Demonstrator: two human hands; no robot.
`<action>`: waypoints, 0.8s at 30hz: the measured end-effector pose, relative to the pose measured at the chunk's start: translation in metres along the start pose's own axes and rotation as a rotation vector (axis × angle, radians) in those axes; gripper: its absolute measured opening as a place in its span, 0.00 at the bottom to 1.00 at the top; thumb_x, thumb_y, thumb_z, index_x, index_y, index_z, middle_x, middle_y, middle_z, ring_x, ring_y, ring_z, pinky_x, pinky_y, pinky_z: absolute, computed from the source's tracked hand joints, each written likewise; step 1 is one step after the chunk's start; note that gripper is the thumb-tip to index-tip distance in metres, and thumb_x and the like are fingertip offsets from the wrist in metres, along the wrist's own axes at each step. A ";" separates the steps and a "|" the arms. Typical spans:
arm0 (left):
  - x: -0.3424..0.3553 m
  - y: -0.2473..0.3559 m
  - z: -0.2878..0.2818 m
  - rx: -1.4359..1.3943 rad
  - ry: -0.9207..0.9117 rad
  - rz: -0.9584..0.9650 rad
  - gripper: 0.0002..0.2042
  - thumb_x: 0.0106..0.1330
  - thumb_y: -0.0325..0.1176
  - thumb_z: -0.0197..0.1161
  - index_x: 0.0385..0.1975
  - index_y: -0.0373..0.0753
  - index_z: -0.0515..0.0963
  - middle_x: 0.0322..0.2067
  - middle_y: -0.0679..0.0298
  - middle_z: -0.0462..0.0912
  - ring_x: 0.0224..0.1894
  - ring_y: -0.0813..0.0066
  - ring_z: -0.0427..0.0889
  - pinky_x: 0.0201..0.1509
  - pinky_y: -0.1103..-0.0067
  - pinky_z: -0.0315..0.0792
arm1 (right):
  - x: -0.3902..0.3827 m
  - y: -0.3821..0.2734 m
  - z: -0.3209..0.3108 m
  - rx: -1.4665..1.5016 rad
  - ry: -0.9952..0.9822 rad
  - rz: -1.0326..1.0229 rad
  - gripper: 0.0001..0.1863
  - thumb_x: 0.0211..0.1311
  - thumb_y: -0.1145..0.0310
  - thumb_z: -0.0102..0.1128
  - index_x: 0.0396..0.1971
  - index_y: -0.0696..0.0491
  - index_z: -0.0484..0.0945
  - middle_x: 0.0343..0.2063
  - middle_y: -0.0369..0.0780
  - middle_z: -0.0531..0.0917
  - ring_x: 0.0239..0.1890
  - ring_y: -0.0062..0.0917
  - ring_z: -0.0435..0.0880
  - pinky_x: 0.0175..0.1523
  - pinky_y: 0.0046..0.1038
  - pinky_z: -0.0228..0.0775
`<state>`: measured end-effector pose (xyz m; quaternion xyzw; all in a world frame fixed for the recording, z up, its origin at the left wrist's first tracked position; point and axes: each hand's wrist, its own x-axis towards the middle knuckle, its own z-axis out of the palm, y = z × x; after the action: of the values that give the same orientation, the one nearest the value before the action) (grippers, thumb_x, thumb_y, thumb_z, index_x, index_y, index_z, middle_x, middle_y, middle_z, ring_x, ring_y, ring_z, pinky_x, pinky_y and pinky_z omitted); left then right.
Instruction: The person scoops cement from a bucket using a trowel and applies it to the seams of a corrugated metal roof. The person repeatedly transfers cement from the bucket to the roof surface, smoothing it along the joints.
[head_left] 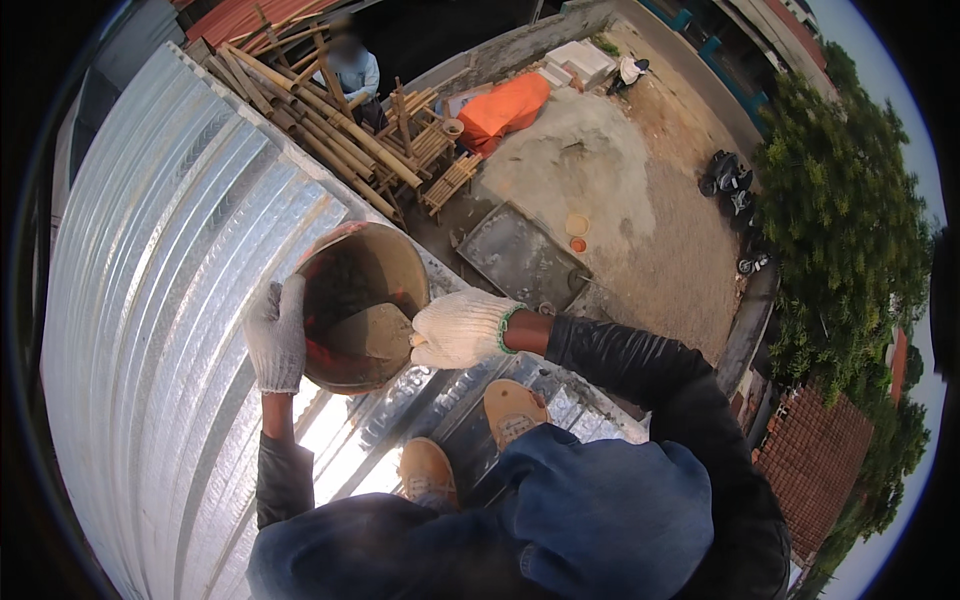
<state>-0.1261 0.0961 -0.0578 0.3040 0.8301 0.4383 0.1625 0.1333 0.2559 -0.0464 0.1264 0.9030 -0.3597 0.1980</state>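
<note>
Right hand (462, 328): clenched on trowel (368, 334) | blade leftward, inside bucket (398, 268) | left hand (275, 336): clasping bucket rim

Worn are 2 white gloves (462, 330) (1 cuff (509, 328) edged green), black sleeves (630, 368), blue trousers (610, 495) and tan shoes (514, 410).

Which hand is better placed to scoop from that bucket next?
Probably the right hand: it holds the trowel, which reaches into the bucket, while the left hand is at the bucket's left side.
</note>
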 end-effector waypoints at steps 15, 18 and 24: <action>0.005 0.001 -0.005 0.102 -0.042 -0.027 0.20 0.84 0.48 0.68 0.41 0.33 0.90 0.31 0.72 0.86 0.36 0.85 0.77 0.40 0.77 0.74 | -0.032 0.005 0.041 0.127 0.295 -0.177 0.15 0.78 0.57 0.64 0.48 0.55 0.85 0.43 0.48 0.84 0.44 0.50 0.91 0.51 0.51 0.85; 0.006 -0.002 -0.005 0.122 -0.032 0.000 0.20 0.84 0.47 0.68 0.40 0.32 0.89 0.30 0.73 0.85 0.35 0.85 0.77 0.39 0.77 0.73 | -0.034 -0.002 0.032 0.138 0.256 -0.120 0.16 0.78 0.57 0.64 0.49 0.55 0.85 0.44 0.49 0.85 0.45 0.50 0.91 0.52 0.51 0.85; 0.001 0.004 -0.002 0.189 -0.028 0.020 0.21 0.83 0.47 0.69 0.36 0.32 0.87 0.28 0.72 0.81 0.33 0.84 0.74 0.37 0.75 0.72 | -0.042 0.003 0.041 0.094 0.235 -0.125 0.17 0.79 0.56 0.62 0.47 0.56 0.86 0.43 0.49 0.87 0.46 0.50 0.91 0.52 0.51 0.85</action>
<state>-0.1266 0.0978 -0.0533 0.3323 0.8622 0.3556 0.1402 0.1831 0.2254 -0.0568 0.1201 0.9082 -0.3960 0.0620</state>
